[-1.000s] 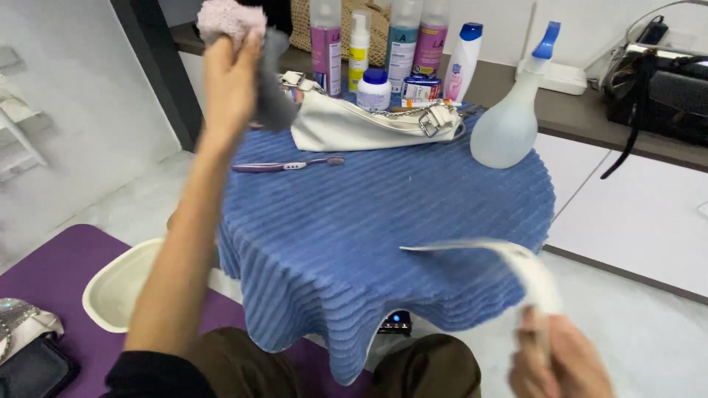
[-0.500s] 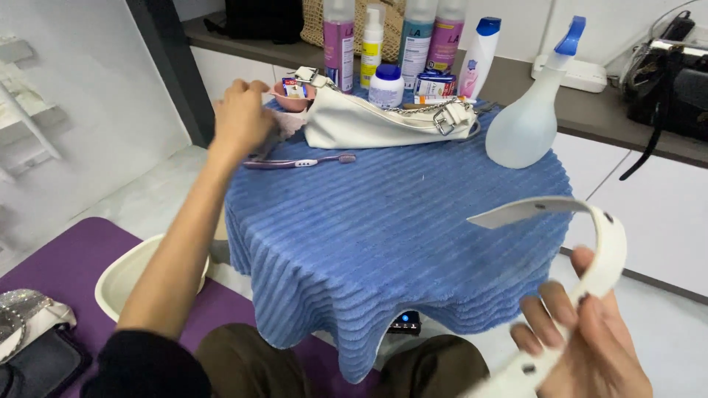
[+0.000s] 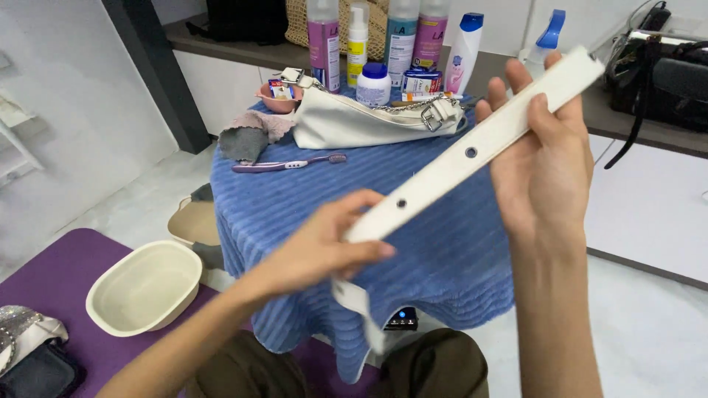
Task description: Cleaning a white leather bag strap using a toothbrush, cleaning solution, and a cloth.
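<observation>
At the far left, a dark bag (image 3: pixel 33 368) with a glittery piece is lying on the purple mat (image 3: pixel 51 265). Just beside it on the mat, a cream basin (image 3: pixel 144 287) is sitting with its mouth up. Behind the basin, a round table is standing under a blue cloth (image 3: pixel 442 243).

On the left part of the cloth, a grey and pink rag (image 3: pixel 251 136) is lying in a heap, and a purple toothbrush (image 3: pixel 287 163) is lying flat just in front of it. Behind them, a small pink bowl (image 3: pixel 279 96) is standing beside a white handbag (image 3: pixel 361 121), which is lying on its side with its metal buckle to the right. Several bottles (image 3: pixel 372 37) are standing in a row behind the handbag.

The left hand (image 3: pixel 324 247) is coming up from the lower left, and its fingers are pinching the lower part of a white strap (image 3: pixel 472 151). The strap is held in the air above the cloth, slanting up to the right, and two small holes are showing in it; its lower end is hanging down below the left hand. The right hand (image 3: pixel 542 162) is standing upright with the palm to the camera, and its fingers are curling around the upper part of the strap.

At the far right, a black bag (image 3: pixel 664 81) is resting on a white counter (image 3: pixel 649 199).
</observation>
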